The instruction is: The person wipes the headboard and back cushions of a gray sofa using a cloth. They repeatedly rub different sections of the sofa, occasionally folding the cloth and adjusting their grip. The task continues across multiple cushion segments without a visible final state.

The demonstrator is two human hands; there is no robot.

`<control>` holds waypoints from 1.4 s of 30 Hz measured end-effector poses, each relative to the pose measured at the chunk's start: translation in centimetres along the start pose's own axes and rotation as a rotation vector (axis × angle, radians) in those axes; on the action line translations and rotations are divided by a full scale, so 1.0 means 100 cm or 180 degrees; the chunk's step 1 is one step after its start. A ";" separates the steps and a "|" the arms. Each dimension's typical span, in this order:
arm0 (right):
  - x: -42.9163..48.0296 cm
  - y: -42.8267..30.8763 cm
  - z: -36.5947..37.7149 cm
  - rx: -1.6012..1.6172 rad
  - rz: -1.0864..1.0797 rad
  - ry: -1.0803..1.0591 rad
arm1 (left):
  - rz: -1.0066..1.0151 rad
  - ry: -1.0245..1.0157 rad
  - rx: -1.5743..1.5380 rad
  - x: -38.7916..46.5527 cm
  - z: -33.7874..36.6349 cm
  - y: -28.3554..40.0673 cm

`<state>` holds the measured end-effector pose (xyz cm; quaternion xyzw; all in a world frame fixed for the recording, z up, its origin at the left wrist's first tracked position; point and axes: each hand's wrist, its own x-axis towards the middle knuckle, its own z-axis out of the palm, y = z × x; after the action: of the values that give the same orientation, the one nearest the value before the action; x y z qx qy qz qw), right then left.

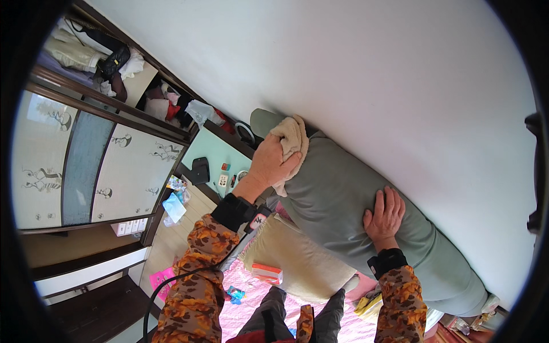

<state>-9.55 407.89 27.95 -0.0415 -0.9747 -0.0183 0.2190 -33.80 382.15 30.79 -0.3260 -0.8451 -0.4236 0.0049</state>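
My left hand grips a folded beige cloth and presses it on the left end of a long grey-green padded headboard. The fingertips are partly hidden in the cloth. Farther right, my right hand lies on the padding, fingers spread a little and holding nothing. Below the headboard a beige cushion lies on the pink bed cover, with an orange and white box at its lower left.
A glass-topped table at left bears a black wallet and small items. Beyond it stands a sliding-door wardrobe with open shelves. The white wall rises behind the headboard. A black cable runs past my left sleeve.
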 end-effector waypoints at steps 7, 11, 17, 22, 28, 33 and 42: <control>-0.001 0.000 -0.001 0.0071 0.0077 -0.0044 | -0.0616 0.1071 -0.1212 -0.005 0.001 0.006; -0.001 0.000 -0.002 0.0106 0.0090 -0.0060 | 0.1125 -0.0200 0.1531 0.011 0.019 0.041; -0.002 0.000 -0.003 0.0144 0.0129 -0.0063 | 0.1394 -0.0811 0.2136 0.032 0.033 0.068; -0.002 -0.001 -0.004 0.0073 0.0077 -0.0021 | 0.1343 -0.0939 0.1887 0.037 0.027 0.064; 0.000 -0.001 -0.004 0.0046 0.0122 -0.0079 | 0.0854 -0.1238 0.2586 0.036 0.050 0.083; 0.001 -0.002 -0.004 0.0021 0.0153 -0.0038 | 0.1555 -0.0646 0.1654 0.032 0.049 0.090; -0.001 0.001 -0.002 0.0006 0.0067 -0.0034 | 0.1667 -0.0706 0.2133 0.040 0.022 0.043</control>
<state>-9.34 407.94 28.04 -0.0516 -0.9754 -0.0149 0.2140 -34.03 387.76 33.60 -0.5532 -0.8201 -0.0730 0.1269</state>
